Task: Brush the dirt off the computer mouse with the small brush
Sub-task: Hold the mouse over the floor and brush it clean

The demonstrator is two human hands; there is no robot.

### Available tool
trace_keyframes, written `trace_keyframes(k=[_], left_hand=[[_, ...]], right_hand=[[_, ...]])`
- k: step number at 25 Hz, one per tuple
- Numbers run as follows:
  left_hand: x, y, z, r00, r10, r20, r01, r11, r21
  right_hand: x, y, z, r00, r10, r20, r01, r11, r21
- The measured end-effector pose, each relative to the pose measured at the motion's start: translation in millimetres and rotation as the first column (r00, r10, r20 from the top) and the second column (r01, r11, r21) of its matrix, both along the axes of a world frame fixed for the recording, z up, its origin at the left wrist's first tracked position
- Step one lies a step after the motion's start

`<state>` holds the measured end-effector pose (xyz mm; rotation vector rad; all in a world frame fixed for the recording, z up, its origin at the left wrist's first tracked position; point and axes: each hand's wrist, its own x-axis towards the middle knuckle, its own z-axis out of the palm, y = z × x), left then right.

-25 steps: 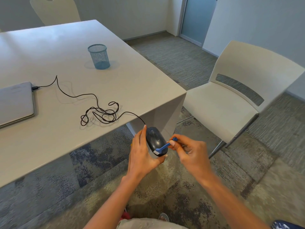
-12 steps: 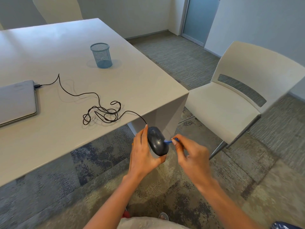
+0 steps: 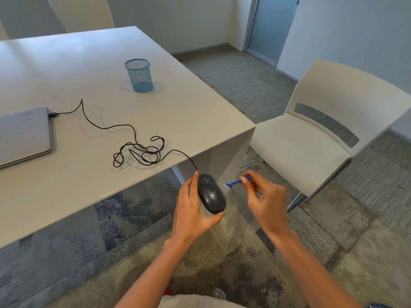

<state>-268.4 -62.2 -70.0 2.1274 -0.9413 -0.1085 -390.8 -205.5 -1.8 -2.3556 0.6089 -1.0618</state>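
bare forearms (image 3: 311, 270), no sleeves (light-gray top (image 3: 195, 302))

**Layout of Items at the Table Corner**

The laptop (image 3: 23, 135) lies on the table (image 3: 200, 116) at its left. The cable (image 3: 138, 150) runs from the laptop rightward, coils near the front edge, and drops to the mouse (image 3: 211, 193) below the corner. The mesh cup (image 3: 139, 75) stands behind the coil. A chair (image 3: 315, 138) stands right of the table.

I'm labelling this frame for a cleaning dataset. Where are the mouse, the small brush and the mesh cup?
mouse (image 3: 211, 196), head view, top shell.
small brush (image 3: 232, 182), head view, blue handle.
mesh cup (image 3: 139, 75), head view, side wall.
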Motion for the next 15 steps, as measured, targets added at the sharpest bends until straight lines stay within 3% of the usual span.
trace_keyframes(k=[3,7,11,13,15], left_hand=[[-2.1,0.0,1.8,1.0,-0.009,-0.013,0.009,1.0,-0.008],[-2.3,1.1,3.9,0.999,-0.015,-0.03,0.015,1.0,-0.001],[-3.9,5.0,2.7,1.0,0.004,-0.027,-0.004,1.0,-0.003],[-4.6,3.2,3.6,1.0,-0.005,-0.02,0.005,1.0,0.003],[-4.8,2.0,4.9,1.0,-0.011,-0.016,0.011,1.0,0.002]], right_hand=[[6.4,-6.8,3.3,0.993,0.118,0.024,-0.119,0.991,0.061],[13.8,2.2,6.3,0.939,0.332,-0.089,-0.315,0.935,0.164],[17.7,-4.5,17.5,0.945,0.328,-0.003,-0.313,0.905,0.288],[23.5,-0.8,21.7,0.953,0.302,-0.011,-0.29,0.925,0.245],[28.3,2.0,21.9,0.951,0.288,-0.114,-0.275,0.954,0.115]])
